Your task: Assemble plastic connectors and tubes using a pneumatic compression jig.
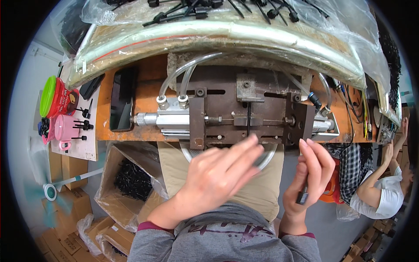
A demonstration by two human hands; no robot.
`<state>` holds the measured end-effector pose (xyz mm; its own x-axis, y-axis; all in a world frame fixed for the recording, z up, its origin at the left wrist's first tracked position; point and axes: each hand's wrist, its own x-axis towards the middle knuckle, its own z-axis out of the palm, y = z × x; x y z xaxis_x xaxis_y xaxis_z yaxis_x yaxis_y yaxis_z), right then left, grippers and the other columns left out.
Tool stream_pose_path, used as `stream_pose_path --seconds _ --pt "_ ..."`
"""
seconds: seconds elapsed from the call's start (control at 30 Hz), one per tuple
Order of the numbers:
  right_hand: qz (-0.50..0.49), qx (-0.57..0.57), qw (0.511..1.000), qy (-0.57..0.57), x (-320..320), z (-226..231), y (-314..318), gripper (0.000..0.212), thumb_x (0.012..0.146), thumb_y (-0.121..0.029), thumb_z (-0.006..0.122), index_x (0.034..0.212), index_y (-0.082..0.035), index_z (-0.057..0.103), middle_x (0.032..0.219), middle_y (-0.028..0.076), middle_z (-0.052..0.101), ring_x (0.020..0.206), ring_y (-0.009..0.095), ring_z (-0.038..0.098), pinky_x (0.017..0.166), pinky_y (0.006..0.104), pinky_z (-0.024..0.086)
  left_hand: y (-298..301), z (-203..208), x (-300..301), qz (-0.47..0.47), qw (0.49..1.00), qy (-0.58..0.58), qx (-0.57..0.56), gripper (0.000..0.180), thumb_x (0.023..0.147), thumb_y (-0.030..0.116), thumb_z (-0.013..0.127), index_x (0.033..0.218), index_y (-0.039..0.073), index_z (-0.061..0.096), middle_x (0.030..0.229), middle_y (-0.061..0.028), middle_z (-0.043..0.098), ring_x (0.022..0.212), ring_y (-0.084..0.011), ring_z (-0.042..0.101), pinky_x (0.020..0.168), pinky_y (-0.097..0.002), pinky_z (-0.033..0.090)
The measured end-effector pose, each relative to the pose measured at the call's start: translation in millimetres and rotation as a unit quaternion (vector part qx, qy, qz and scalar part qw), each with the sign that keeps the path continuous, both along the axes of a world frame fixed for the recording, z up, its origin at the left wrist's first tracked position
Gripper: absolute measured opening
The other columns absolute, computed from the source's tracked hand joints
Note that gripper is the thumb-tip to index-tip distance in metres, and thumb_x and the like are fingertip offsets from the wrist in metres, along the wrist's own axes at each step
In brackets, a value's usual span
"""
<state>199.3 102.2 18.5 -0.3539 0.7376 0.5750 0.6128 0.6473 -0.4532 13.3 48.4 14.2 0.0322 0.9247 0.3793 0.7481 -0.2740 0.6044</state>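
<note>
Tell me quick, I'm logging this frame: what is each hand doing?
Left hand: open, holding nothing, fingers spread near the jig.
Right hand: closed on a small black part.

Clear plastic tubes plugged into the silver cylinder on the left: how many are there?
2. One clear plastic tube enters the left fitting, the other clear plastic tube the right fitting, atop the silver cylinder. More tubing may be hidden.

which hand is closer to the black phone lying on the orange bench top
The left hand. It reaches toward the metal jig, to the right of and below the phone. The right hand, holding a small black part, sits much farther right.
</note>
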Motion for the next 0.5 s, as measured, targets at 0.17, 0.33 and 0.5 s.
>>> stream_pose_path --seconds 0.17,0.33,0.5 --pt "0.102 0.162 0.979 -0.07 -24 0 14 0.04 0.073 0.002 0.07 0.113 0.002 0.069 0.112 0.015 0.061 0.083 0.022 0.06 0.066 0.0294 0.049 -11 13 8 -0.108 0.97 -0.205 0.069 0.033 0.069 0.007 0.082 0.1 0.002 0.072 0.096 -0.0121 0.072 0.077 -0.0198 0.071 0.061 -0.0284 0.056" --pt "0.137 0.246 0.959 0.01 -47 26 49 0.038 0.076 0.003 0.07 0.113 0.0 0.069 0.113 0.017 0.062 0.086 0.025 0.064 0.068 0.0296 0.052 -13 20 -3 -0.051 0.972 -0.192 0.127 0.029 0.067 0.002 0.082 0.094 0.002 0.072 0.088 -0.0089 0.07 0.074 -0.0214 0.069 0.062 -0.0293 0.056" --pt "0.098 0.166 0.98 0.05 -76 64 126 0.025 0.082 -0.001 0.066 0.106 -0.005 0.066 0.093 0.009 0.064 0.072 0.021 0.059 0.066 0.0308 0.049 -16 -6 -3 0.049 0.995 -0.045 0.081 0.03 0.066 0.002 0.08 0.094 0.003 0.069 0.096 -0.0084 0.067 0.079 -0.024 0.066 0.066 -0.032 0.055"
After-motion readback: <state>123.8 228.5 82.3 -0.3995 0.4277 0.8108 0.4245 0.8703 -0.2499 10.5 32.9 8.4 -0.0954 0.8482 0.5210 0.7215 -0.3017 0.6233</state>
